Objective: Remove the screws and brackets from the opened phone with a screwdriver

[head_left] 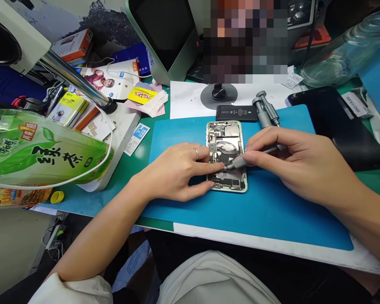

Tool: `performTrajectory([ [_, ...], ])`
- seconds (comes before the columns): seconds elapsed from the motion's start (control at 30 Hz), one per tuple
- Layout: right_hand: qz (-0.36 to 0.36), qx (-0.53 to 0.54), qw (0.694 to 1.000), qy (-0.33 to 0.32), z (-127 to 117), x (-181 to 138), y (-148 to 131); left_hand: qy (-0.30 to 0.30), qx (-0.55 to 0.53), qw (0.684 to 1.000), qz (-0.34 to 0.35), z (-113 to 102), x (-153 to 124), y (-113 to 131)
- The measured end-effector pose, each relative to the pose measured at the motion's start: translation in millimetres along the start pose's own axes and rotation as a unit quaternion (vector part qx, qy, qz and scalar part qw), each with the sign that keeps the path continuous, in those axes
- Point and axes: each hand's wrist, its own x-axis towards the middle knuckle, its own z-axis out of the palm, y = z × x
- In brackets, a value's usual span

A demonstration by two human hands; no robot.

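Our right hand [299, 160] pinches a gray tool [239, 163]; our left hand [177, 173], fingers spread, touches the opened phone [227, 147] between them; beyond lies a battery [236, 113].

The left hand [183, 166] covers part of the left edge of the phone [227, 147]. The right hand [291, 156] hides part of the screwdriver [239, 162], whose tip over the phone is too small to tell. Beyond the phone, blocky blur hides whatever rises above the round stand [206, 99], and the battery [236, 113] bears print too small to read. Far left of the phone, the view's edge cuts off the green bottle [50, 145].
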Motion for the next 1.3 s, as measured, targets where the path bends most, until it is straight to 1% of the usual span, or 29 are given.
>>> performTrajectory([
  [0.33, -0.037, -0.027, 0.999, 0.012, -1.1, -1.2, 0.0, 0.011, 0.007, 1.0, 0.001, -2.6, -2.3, -0.8],
  [0.43, -0.038, -0.037, 0.998, 0.025, -3.0, -0.3, -0.9, 0.027, 0.004, 1.0, 0.003, -3.8, -3.1, -0.8],
  [0.53, -0.029, -0.035, 0.998, 0.051, -4.9, 1.4, -2.3, 0.039, 0.006, 0.999, 0.001, -5.3, -3.6, -0.6],
  [0.6, -0.026, -0.023, 0.997, 0.067, -5.5, 2.3, -2.5, 0.041, 0.004, 0.999, -0.002, -6.1, -3.3, -0.1],
  [0.7, -0.03, -0.021, 0.997, 0.073, -5.3, 2.3, -2.2, 0.031, -0.005, 1.0, 0.004, -6.5, -2.0, 1.2],
  [0.77, -0.033, -0.03, 0.996, 0.072, -4.7, 1.6, -2.2, 0.022, -0.007, 1.0, 0.009, -6.3, -1.0, 2.1],
  [0.97, -0.025, -0.065, 0.997, 0.037, -2.5, 0.0, -2.3, 0.005, 0.008, 1.0, 0.001, -6.3, -0.6, 2.4],
  [1.17, -0.031, -0.072, 0.997, 0.028, -1.5, -0.6, -4.2, -0.011, 0.018, 1.0, -0.011, -6.7, -1.7, 2.4],
  [1.3, -0.02, -0.061, 0.998, 0.027, -0.9, -1.5, -5.2, -0.011, 0.014, 1.0, -0.012, -6.9, -2.0, 2.4],
])
